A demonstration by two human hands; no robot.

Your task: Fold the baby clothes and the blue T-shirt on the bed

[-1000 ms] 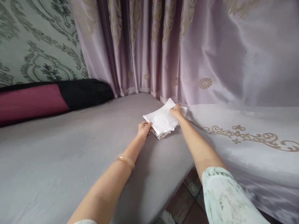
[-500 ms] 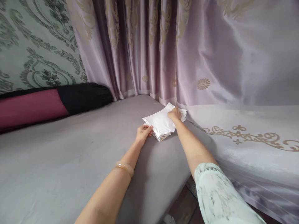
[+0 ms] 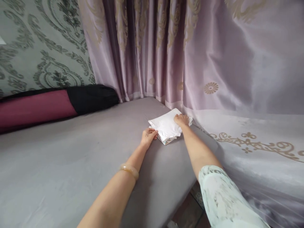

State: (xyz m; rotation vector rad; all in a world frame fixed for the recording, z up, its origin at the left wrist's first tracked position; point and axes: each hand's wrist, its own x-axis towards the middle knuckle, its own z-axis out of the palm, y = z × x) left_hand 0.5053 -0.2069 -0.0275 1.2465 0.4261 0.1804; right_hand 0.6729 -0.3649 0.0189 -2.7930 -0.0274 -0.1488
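A small stack of folded white cloths (image 3: pixel 165 124) lies at the far right corner of the bed, some patterned fabric showing at its near lower edge. My left hand (image 3: pixel 149 135) pinches the near left edge of the stack between thumb and fingers. Over its right end, my right hand (image 3: pixel 181 120) is closed on the upper white cloth, its fingertips partly hidden. How many layers each hand holds I cannot tell.
The stack rests on a grey sheeted mattress (image 3: pixel 71 164). A long black and maroon bolster (image 3: pixel 92 99) lies along the patterned wall. Purple curtains (image 3: pixel 197 63) hang right behind the corner and down the right side. Dark floor (image 3: pixel 190 209) shows below the bed's right edge.
The view has turned slightly left, so everything sits further right in the picture. Both hands stay at the same places on the cloths, whose top looks slightly flatter.
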